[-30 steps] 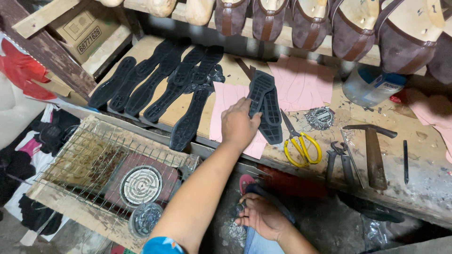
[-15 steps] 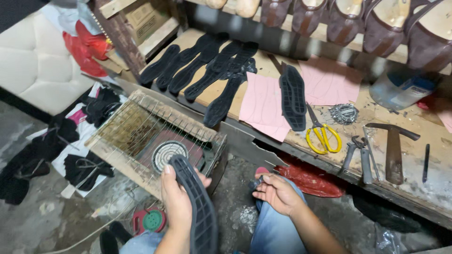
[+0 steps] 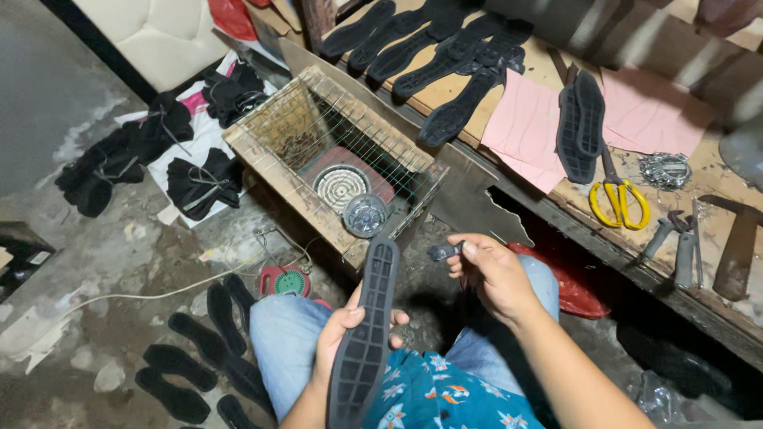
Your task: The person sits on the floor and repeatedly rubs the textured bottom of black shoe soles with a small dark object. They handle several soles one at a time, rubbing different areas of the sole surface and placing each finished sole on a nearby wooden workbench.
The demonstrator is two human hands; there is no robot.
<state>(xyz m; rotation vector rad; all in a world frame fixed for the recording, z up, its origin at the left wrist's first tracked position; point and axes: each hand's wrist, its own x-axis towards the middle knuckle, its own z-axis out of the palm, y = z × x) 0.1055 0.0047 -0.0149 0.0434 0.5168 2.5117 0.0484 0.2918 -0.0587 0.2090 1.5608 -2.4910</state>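
My left hand grips a black rubber shoe sole upright over my lap, tread side towards me. My right hand is closed on a small dark tool just right of the sole's upper end; its tip pokes out to the left. Both hands sit above my knees in blue jeans, in front of a wire-topped wooden box with a round coil heater inside.
A low workbench at the upper right carries several black soles, pink sheets, yellow scissors, pliers and a hammer. More soles lie on the floor at left, near bundles of black pieces.
My left hand took a sole off the bench and brought it down to my lap. My right hand rose beside it with the small tool. The view tilted down towards the floor.
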